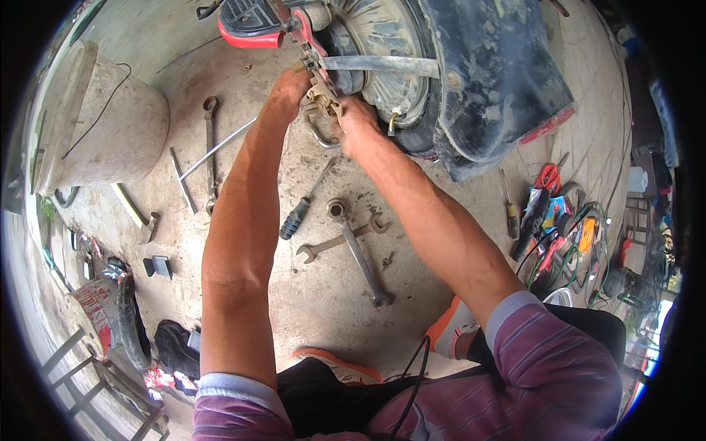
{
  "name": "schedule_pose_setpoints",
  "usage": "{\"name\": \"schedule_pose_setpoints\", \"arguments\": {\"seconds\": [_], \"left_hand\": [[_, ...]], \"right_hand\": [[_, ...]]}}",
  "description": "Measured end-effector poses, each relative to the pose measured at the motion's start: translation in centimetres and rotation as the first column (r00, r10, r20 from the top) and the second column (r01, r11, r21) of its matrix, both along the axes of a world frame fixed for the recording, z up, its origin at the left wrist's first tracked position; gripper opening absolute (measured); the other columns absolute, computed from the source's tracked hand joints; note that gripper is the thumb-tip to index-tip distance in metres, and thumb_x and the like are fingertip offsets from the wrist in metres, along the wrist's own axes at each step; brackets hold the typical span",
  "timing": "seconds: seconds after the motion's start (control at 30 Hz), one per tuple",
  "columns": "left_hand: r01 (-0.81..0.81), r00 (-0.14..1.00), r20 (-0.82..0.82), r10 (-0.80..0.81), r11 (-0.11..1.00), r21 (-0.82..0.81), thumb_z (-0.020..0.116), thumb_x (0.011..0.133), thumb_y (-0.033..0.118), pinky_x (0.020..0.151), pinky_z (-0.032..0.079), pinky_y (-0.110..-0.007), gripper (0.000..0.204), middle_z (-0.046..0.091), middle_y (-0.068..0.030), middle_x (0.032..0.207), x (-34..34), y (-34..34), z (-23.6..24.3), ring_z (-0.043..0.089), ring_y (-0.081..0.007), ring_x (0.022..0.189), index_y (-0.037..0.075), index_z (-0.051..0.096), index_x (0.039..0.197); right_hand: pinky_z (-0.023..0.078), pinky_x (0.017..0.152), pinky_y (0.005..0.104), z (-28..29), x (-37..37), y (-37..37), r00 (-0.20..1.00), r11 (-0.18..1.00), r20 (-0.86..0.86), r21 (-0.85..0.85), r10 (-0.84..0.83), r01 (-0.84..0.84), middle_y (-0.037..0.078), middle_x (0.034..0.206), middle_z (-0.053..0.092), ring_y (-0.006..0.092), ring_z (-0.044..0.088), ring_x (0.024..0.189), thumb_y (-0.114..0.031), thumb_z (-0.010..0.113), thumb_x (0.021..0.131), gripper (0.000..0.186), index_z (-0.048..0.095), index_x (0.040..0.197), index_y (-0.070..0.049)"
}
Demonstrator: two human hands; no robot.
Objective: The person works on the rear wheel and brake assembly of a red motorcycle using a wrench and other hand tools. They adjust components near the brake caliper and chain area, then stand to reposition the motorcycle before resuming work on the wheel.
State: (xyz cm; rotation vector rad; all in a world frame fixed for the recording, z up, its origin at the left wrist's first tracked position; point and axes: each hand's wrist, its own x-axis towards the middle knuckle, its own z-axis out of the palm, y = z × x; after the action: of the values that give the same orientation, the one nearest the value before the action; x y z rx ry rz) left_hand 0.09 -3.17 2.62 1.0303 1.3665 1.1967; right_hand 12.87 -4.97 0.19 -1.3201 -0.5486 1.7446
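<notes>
A dusty scooter wheel (371, 37) with a dark mudguard (500, 88) lies at the top, beside a red-and-black footrest (250, 22) on a bracket. My left hand (289, 92) reaches to the bracket, fingers closed on something I cannot make out, partly hidden. My right hand (354, 123) grips a dirty tan metal piece (323, 95) just below the bracket, against the wheel. A flat grey bar (382, 65) crosses the hub. Between my forearms lie a screwdriver (298, 213), a ring spanner (357, 257) and an open-ended spanner (312, 248) on the concrete floor.
A large grimy bucket (118, 125) stands upper left, near several wrenches and rods (211, 154). At right are another screwdriver (510, 213) and a heap of tools and cables (570, 228). Lower left hold a dented container (95, 316), a black bag (176, 345) and metal frames (110, 389).
</notes>
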Motion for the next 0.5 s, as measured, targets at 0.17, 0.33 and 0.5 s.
{"name": "schedule_pose_setpoints", "arguments": {"seconds": [0.17,0.33,0.5], "left_hand": [[0.041,0.99,-0.136,-0.024,0.992,0.119,0.055,0.086,0.01,0.07,0.049,-0.029,0.014,0.066,-0.0042,0.083,-0.5,0.2,-1.3,0.061,-0.0149,0.075,0.006,0.066,0.093],[0.047,0.993,-0.11,-0.032,0.99,0.135,0.054,0.087,0.011,0.071,0.049,-0.029,0.015,0.066,-0.0038,0.084,-0.6,0.5,-1.7,0.062,-0.0149,0.079,0.007,0.066,0.094],[0.085,0.969,-0.246,-0.029,0.972,0.221,0.052,0.089,0.015,0.074,0.048,-0.03,0.019,0.067,-0.0048,0.087,-0.8,0.1,-1.9,0.062,-0.0159,0.082,0.005,0.068,0.095]], "right_hand": [[0.028,0.041,0.0264,0.2,-0.3,-0.1,0.991,0.998,0.133,0.056,-0.025,0.018,-0.001,0.062,0.049,0.0092,0.041,0.047,-0.014,0.058,0.086,0.007,0.056,0.081,-0.01],[0.029,0.042,0.0265,0.0,-0.1,-0.5,0.99,0.974,0.143,0.226,-0.015,-0.018,-0.001,0.064,0.05,0.0095,0.042,0.048,-0.015,0.058,0.086,0.006,0.057,0.084,-0.01],[0.03,0.043,0.0269,-0.3,-0.1,0.0,0.999,0.999,0.033,0.05,0.012,-0.014,0.0,0.065,0.052,0.0102,0.044,0.05,-0.018,0.059,0.085,0.01,0.059,0.084,-0.008]]}}
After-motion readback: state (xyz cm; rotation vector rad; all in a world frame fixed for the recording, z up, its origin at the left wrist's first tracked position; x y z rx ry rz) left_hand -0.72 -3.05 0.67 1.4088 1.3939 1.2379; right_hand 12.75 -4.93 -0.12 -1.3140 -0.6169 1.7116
